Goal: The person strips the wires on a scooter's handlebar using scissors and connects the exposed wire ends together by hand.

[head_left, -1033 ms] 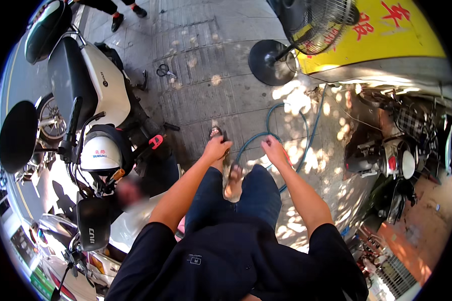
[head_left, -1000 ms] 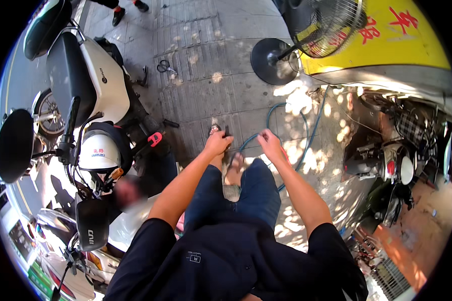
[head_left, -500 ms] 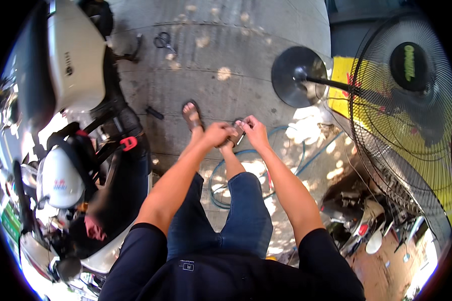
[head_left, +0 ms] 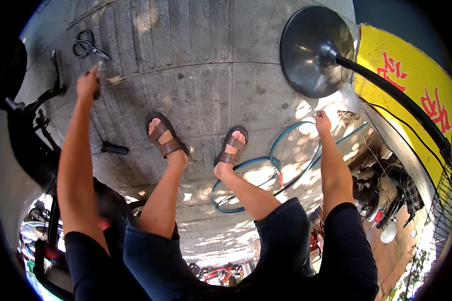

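Observation:
My left hand (head_left: 87,85) is stretched far to the left, low over the pavement, just short of a pair of black-handled scissors (head_left: 87,46) lying there. Its fingers are closed and slightly blurred. A dark shape shows beside them and a pale glint lies beyond the fingertips; I cannot make out what is held. On the other side, my right hand (head_left: 322,123) hangs in a loose fist above a coiled blue-green hose (head_left: 276,150). Whatever may be inside that fist is hidden. A short black cylinder (head_left: 114,148) rests on the ground between my left forearm and my sandalled foot (head_left: 165,136).
A round black fan base (head_left: 314,52) with its slanting pole (head_left: 386,80) stands at far right, beside a yellow sign panel (head_left: 407,75) with red lettering. A parked motorbike (head_left: 20,145) crowds the left edge. More motorbikes (head_left: 381,200) stand at lower right.
My hands, together in front of my feet before, are now wide apart: the left went toward the scissors, the right outward over the hose. My view has come closer to the ground.

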Available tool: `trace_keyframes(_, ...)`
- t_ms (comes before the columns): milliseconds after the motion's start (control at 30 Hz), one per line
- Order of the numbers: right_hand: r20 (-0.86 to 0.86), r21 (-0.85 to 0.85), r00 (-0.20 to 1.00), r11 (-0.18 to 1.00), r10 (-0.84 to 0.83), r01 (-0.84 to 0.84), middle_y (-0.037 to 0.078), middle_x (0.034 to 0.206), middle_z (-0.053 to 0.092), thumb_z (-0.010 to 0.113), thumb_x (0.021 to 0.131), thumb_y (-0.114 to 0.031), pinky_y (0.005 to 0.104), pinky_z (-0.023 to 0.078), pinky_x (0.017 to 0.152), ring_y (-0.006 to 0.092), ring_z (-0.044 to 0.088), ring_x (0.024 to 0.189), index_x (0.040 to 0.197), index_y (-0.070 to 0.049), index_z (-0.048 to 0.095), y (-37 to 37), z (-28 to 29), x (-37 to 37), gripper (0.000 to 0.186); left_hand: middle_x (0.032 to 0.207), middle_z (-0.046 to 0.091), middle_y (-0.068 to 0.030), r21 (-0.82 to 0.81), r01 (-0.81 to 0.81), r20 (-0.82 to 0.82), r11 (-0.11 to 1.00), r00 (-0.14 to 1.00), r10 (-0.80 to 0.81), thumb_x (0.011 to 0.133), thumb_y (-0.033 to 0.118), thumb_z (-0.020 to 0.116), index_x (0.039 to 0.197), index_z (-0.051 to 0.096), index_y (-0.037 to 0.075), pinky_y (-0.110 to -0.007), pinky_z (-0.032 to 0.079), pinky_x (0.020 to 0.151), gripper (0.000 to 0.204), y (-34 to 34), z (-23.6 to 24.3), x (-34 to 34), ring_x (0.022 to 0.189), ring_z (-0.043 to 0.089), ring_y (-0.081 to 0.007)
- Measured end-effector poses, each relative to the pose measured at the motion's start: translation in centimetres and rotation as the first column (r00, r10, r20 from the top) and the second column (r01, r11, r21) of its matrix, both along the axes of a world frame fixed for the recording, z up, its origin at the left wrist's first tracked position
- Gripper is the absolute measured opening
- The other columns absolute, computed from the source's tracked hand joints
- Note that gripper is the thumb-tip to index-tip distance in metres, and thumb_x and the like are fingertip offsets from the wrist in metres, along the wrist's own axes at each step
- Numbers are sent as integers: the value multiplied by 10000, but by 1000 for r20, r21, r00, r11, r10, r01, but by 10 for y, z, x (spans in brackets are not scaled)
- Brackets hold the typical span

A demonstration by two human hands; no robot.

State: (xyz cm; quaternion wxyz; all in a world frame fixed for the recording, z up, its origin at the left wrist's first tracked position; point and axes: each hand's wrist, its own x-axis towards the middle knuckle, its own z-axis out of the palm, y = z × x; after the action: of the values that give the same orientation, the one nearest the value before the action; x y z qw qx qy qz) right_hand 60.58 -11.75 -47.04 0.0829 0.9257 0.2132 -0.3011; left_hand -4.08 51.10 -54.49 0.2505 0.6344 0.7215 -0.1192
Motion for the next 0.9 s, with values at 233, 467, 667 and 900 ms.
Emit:
trace_keyframes(233, -70, 21, 997, 1000, 24, -22, 171, 991, 690, 596, 872, -194, 409, 503, 823, 324, 654, 919, 1274, -71, 575, -71, -5, -24, 420, 1158, 659, -260, -212, -110, -48, 971, 994, 102, 744, 818, 552, 1091, 713, -11, -432, 444, 945, 913, 64, -58, 1, 1136, 615, -373)
trace_keyframes(467, -487, -366, 518, 704, -703, 609, 15, 802, 633, 528, 976, -329, 295, 467, 477, 166, 570, 595, 1027, -125, 622, -195, 104, -68, 230, 1163, 679, -209, -233, -64, -21, 970, 998, 61, 816, 521, 651, 1058, 713, 10, -427, 487, 953, 569, 33, -29, 75, 1150, 622, -365)
trace_keyframes(667, -508, -488, 599, 780, -619, 392, 19, 814, 657, 597, 920, -85, 266, 489, 620, 117, 608, 694, 1116, -78, 657, -107, 192, -190, 205, 1099, 680, -241, -92, 120, -64, 988, 990, -127, 853, 437, 559, 1065, 698, 26, -479, 518, 885, 482, -62, 70, 40, 1047, 657, -388)
trace_keyframes(900, -645, -59, 724, 960, -245, 273, 62, 938, 684, 595, 952, -172, 304, 527, 731, 152, 659, 836, 1137, -20, 613, 66, 322, -232, 240, 797, 678, -52, -583, 87, 681, 808, 594, 428, 878, 290, 661, 830, 650, 61, -342, 503, 675, 234, -329, 241, 102, 740, 629, -166)
